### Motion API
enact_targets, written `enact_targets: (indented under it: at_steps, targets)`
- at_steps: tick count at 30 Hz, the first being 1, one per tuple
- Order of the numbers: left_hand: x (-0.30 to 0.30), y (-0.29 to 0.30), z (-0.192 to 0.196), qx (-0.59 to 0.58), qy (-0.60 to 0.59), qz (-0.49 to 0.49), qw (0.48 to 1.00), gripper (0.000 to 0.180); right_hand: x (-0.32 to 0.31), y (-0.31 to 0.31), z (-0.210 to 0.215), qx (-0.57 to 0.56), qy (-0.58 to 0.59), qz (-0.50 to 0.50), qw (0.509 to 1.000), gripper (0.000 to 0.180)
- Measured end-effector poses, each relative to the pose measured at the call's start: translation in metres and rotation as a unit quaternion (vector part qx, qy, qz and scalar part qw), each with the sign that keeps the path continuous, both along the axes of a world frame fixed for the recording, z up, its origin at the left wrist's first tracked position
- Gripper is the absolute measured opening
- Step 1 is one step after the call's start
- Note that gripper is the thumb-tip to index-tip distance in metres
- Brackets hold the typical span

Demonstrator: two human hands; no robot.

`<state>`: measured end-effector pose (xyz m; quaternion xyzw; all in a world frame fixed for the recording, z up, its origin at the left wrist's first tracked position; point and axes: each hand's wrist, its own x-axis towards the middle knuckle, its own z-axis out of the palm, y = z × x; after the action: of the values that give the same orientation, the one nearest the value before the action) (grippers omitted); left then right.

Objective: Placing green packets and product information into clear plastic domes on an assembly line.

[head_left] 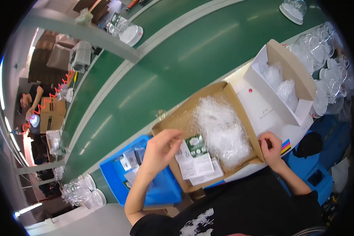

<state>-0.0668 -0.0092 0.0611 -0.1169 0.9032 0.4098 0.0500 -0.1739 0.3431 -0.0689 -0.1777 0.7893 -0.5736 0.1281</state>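
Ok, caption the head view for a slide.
Left hand near cards in a tray, right hand by its rim; blue bin left, green belt beyond.

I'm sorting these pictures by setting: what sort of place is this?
Probably a factory packing or assembly line: a long green belt, clear domes grouped beside it, and a cardboard tray holding leaflets.

left hand (157,150) | fingers (168,133) bent inward | right hand (275,148) | loosely curled
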Motion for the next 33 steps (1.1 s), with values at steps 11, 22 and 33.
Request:
enact_targets:
  at_steps: [11,22,33]
  targets:
    - [0.045,0.024,-0.060,-0.307,-0.059,-0.086,0.946,0.072,-0.002,-0.042,0.042,-0.037,0.091,0.024,0.995,0.005]
    - [0.042,0.029,-0.062,-0.300,0.003,-0.050,0.953,0.067,-0.001,-0.187,0.070,0.086,0.317,0.370,0.869,0.027]
    - [0.053,0.018,-0.061,-0.266,0.059,-0.028,0.962,0.033,-0.015,-0.226,0.048,0.120,0.214,0.416,0.876,0.023]
